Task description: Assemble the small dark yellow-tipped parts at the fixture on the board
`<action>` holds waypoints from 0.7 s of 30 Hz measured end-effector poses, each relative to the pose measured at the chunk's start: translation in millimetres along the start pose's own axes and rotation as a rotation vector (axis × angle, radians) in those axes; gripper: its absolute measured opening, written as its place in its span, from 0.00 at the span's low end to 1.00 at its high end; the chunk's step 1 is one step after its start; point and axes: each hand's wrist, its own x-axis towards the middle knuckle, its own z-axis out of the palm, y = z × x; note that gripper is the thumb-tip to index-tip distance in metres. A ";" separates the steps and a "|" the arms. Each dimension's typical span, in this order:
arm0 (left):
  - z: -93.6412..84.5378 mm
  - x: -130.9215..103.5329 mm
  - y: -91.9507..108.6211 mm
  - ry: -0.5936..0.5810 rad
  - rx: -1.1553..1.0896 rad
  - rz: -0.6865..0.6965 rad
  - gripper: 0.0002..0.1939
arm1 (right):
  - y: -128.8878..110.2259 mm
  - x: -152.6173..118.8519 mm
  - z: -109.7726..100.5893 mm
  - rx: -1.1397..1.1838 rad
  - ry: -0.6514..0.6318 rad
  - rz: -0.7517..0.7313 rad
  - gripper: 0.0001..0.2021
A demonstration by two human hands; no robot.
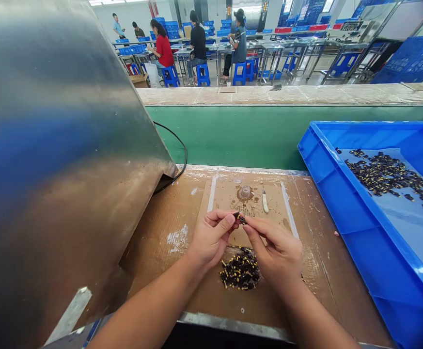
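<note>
Both my hands meet over the cardboard-covered bench. My left hand (214,237) is closed, pinching a small black part with yellow bits (241,219) between thumb and fingers. On its other side my right hand (278,245) also has thumb and forefinger closed on that part. Just below the hands lies a pile of similar black and yellow parts (240,269). Beyond them, on a taped cardboard sheet (229,194), stand a small clear cup (245,192) in a brown stain and a pale-handled tool (265,201).
A large metal housing (62,145) fills the left side, with a black cable (185,150) behind it. At right, a blue bin (356,213) holds many black and yellow parts. A green panel (233,135) crosses behind the bench. Several people sit or stand at far tables.
</note>
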 end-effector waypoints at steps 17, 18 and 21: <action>-17.7 5.2 -6.6 -0.028 0.372 0.173 0.05 | 1.0 1.9 -8.6 -0.037 -0.070 0.013 0.11; -18.0 5.1 -7.3 -0.024 0.373 0.170 0.05 | 1.3 1.8 -8.8 -0.034 -0.073 0.013 0.11; -16.5 4.2 -8.1 -0.021 0.380 0.185 0.05 | 1.8 1.6 -7.8 -0.040 -0.071 -0.001 0.10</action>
